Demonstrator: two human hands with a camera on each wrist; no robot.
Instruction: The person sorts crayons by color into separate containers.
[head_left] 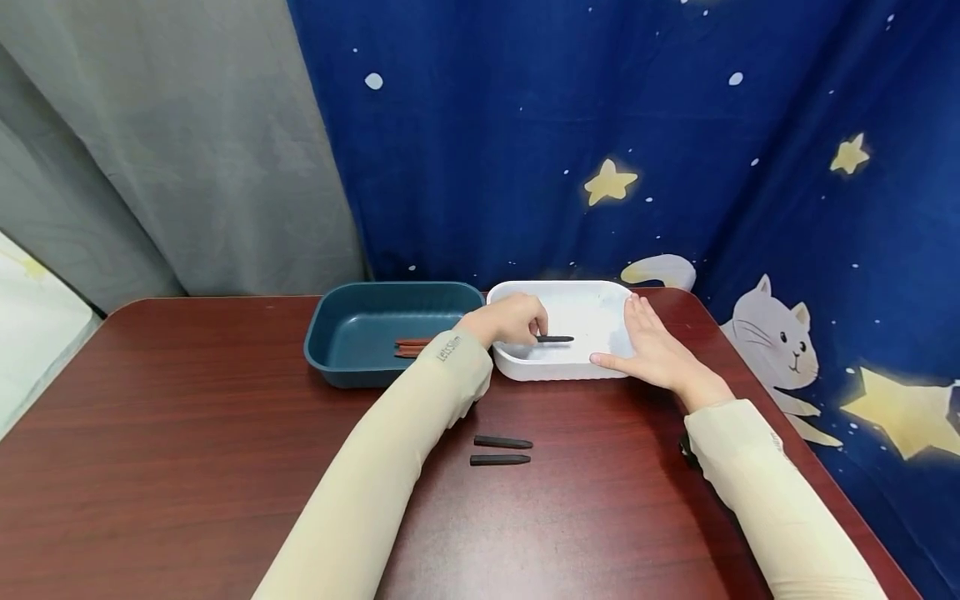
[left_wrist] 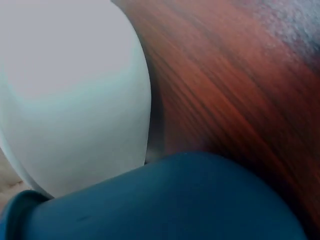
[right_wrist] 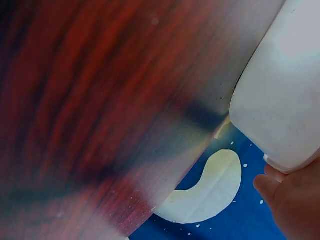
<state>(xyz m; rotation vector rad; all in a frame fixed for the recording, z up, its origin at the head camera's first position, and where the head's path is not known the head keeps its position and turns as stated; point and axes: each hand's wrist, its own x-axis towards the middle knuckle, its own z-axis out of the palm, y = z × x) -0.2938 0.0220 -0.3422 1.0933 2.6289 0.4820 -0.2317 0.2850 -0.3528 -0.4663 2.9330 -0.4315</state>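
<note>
Reaching into the white basin (head_left: 525, 367), my left hand (head_left: 512, 318) pinches one end of a black crayon (head_left: 557, 339). The crayon lies level, low over the basin's inside. At the basin's right end, my right hand (head_left: 660, 350) rests on the rim with its fingers straight and its thumb spread toward the front edge. In the right wrist view, the fingers (right_wrist: 295, 200) touch the rim. Two more black crayons, an upper one (head_left: 503, 442) and a lower one (head_left: 500, 460), lie side by side on the table, their points to the right.
A dark teal basin (head_left: 352, 377) stands left of the white one, with several reddish-brown and dark crayons (head_left: 412, 343) inside, partly behind my left sleeve. Both basins sit near the back edge of the brown table (head_left: 187, 433). Curtains (head_left: 487, 150) hang behind it.
</note>
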